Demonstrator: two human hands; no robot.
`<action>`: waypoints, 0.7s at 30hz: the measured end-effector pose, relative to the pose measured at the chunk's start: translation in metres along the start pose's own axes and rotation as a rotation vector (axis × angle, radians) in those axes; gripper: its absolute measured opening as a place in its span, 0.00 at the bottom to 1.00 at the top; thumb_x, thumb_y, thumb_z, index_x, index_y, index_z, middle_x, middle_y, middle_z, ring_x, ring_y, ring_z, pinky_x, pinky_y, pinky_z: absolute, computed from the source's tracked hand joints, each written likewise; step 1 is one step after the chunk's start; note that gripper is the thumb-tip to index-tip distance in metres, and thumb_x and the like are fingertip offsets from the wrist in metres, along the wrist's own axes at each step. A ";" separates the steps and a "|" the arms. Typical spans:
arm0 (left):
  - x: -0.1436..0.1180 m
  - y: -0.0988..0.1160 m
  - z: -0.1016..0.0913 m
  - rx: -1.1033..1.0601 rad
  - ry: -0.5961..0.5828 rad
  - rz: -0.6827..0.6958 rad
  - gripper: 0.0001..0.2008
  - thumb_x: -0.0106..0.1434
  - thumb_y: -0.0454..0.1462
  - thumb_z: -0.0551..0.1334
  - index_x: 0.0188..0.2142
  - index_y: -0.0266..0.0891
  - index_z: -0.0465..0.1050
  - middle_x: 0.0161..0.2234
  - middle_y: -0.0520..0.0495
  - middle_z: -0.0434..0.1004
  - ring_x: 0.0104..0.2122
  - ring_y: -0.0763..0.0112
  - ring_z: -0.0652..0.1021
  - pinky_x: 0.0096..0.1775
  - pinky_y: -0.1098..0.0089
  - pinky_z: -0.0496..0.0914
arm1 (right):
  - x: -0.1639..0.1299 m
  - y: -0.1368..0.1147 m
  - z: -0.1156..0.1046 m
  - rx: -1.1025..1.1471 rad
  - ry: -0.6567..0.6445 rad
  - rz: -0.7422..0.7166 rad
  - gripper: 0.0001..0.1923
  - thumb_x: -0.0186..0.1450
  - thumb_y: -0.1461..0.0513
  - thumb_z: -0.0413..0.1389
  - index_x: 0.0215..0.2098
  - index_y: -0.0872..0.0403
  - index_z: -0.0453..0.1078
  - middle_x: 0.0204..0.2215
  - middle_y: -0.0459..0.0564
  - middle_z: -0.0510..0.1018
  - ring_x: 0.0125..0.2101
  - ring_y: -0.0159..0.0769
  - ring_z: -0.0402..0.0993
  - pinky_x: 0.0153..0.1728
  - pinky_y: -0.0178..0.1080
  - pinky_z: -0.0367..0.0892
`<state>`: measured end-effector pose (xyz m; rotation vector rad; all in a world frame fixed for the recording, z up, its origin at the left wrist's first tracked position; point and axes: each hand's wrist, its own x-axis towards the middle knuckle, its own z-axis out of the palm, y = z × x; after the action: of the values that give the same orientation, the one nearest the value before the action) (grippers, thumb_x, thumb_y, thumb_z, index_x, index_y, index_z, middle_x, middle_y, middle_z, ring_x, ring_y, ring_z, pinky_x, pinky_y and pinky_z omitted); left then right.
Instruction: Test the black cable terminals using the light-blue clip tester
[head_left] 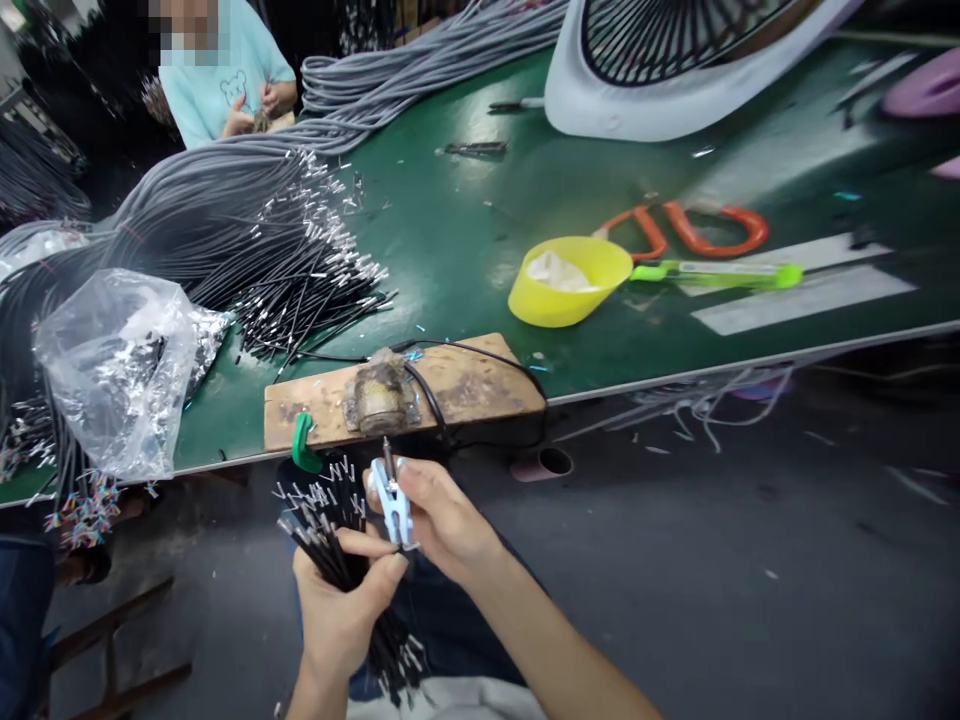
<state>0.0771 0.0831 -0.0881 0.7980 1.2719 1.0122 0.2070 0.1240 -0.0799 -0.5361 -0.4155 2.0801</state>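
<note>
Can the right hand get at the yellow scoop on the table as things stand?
Probably not right away. The right hand is gripping a small blue-white tool below the table edge. The yellow scoop lies uncovered, with nothing between them but a wooden block to the side.

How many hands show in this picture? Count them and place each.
4: the left hand gripping a bundle of black wires, the right hand holding a small blue-and-white tool, and a seated co-worker's two hands at top left.
</note>
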 end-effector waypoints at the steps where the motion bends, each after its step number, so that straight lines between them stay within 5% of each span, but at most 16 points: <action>1: 0.000 -0.002 0.000 -0.030 0.003 -0.017 0.11 0.32 0.42 0.74 0.13 0.41 0.76 0.13 0.50 0.74 0.15 0.69 0.74 0.19 0.71 0.71 | 0.000 0.002 -0.002 0.018 -0.003 0.012 0.19 0.46 0.49 0.64 0.21 0.58 0.73 0.16 0.43 0.71 0.17 0.25 0.63 0.20 0.30 0.60; 7: -0.010 -0.003 -0.001 -0.218 0.013 -0.159 0.10 0.33 0.39 0.74 0.16 0.36 0.78 0.12 0.49 0.72 0.16 0.73 0.73 0.21 0.75 0.70 | -0.001 0.010 -0.029 0.046 0.065 -0.010 0.23 0.50 0.44 0.60 0.26 0.56 0.76 0.19 0.46 0.74 0.20 0.29 0.65 0.24 0.32 0.63; 13: -0.023 -0.008 0.003 -0.055 0.011 -0.107 0.07 0.38 0.37 0.73 0.15 0.38 0.78 0.10 0.51 0.70 0.15 0.76 0.72 0.29 0.75 0.72 | -0.021 0.013 -0.060 -0.235 0.200 -0.213 0.15 0.52 0.51 0.62 0.24 0.56 0.73 0.19 0.44 0.67 0.20 0.27 0.58 0.22 0.32 0.58; 18: -0.042 -0.014 0.020 0.109 0.153 0.014 0.06 0.50 0.36 0.65 0.26 0.36 0.80 0.24 0.48 0.77 0.13 0.81 0.66 0.19 0.76 0.65 | -0.047 0.012 -0.045 -0.733 0.175 -0.547 0.07 0.58 0.62 0.59 0.23 0.53 0.68 0.20 0.44 0.66 0.23 0.30 0.61 0.23 0.33 0.57; 21: -0.048 -0.014 0.028 0.159 0.137 -0.001 0.07 0.50 0.33 0.62 0.22 0.34 0.79 0.16 0.50 0.71 0.13 0.80 0.63 0.17 0.76 0.61 | -0.053 0.011 -0.025 -1.086 0.045 -0.700 0.03 0.56 0.66 0.59 0.28 0.53 0.70 0.23 0.46 0.70 0.27 0.34 0.63 0.27 0.36 0.60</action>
<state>0.1071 0.0348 -0.0786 0.8604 1.4837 0.9871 0.2378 0.0752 -0.0947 -0.8782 -1.4844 1.0350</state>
